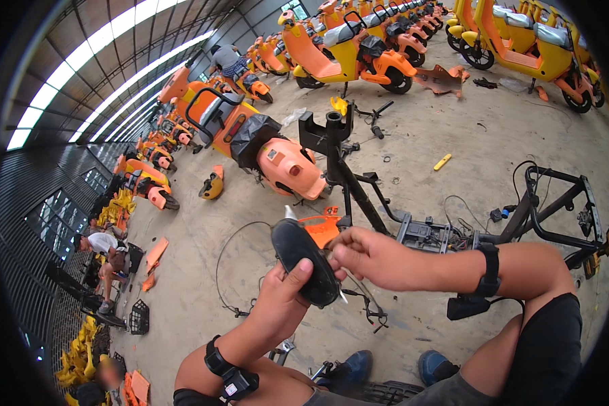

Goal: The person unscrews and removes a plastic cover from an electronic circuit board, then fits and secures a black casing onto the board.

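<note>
A black, glossy, elongated oval part (298,254) with white pointed bits at both ends is held up in my left hand (279,296), thumb across its face. My right hand (372,255) is closed in a pinch at the part's right edge; whatever lies between those fingertips is hidden. Just beyond the part, an orange plastic piece (322,229) shows, partly covered. Farther off, the bare black scooter frame (358,186) stands with its steering column upright and loose wiring (446,233) along its floor section.
An orange scooter (287,162) stands close at the left, beside a yellow-orange shell piece (212,184). Cables (369,304) lie on the concrete floor below my hands. A yellow tool (442,162) rests farther right. Another person (107,247) sits at left near a black crate (139,318).
</note>
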`<state>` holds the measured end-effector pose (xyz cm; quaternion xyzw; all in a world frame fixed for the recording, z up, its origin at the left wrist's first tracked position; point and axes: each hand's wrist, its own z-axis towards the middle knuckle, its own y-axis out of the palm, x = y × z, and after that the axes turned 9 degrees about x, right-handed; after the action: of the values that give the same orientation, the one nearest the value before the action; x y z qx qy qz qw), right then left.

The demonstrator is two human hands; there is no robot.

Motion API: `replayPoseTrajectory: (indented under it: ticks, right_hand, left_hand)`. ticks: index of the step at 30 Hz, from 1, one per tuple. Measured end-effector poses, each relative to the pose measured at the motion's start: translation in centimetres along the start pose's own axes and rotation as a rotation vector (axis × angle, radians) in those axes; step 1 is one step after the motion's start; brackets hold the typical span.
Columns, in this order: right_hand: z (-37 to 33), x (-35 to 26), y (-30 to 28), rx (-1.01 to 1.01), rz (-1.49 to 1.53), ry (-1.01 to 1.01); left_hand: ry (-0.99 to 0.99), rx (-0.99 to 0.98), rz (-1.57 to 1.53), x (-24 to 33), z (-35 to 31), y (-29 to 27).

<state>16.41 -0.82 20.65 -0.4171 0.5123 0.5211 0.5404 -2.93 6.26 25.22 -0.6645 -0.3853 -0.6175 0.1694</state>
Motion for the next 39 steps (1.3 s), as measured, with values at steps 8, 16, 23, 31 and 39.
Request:
replayPoseTrajectory:
  ticks: [8,16,23,31,39]
  right_hand:
    - [-1.9,-0.2,1.0,-0.007,-0.295,-0.121]
    - [-2.3,0.1,0.8,0.032,-0.407,-0.416]
    - [-2.4,-0.3,1.1,0.054,-0.486,-0.503]
    - [-2.8,-0.1,1.4,0.037,-0.385,-0.558]
    - [-2.0,0.8,0.9,0.087,-0.463,-0.569]
  left_hand:
    - [0.102,-0.106,-0.16,-1.9,0.8,-1.4]
    - [0.167,-0.151,-0.138,-2.0,0.5,-0.8]
    - [0.173,-0.114,-0.115,-2.1,0.4,-1.4]
    - [0.225,-0.17,-0.075,-1.9,0.1,-1.7]
    - [0.195,-0.062,-0.088,-1.9,0.7,-0.9]
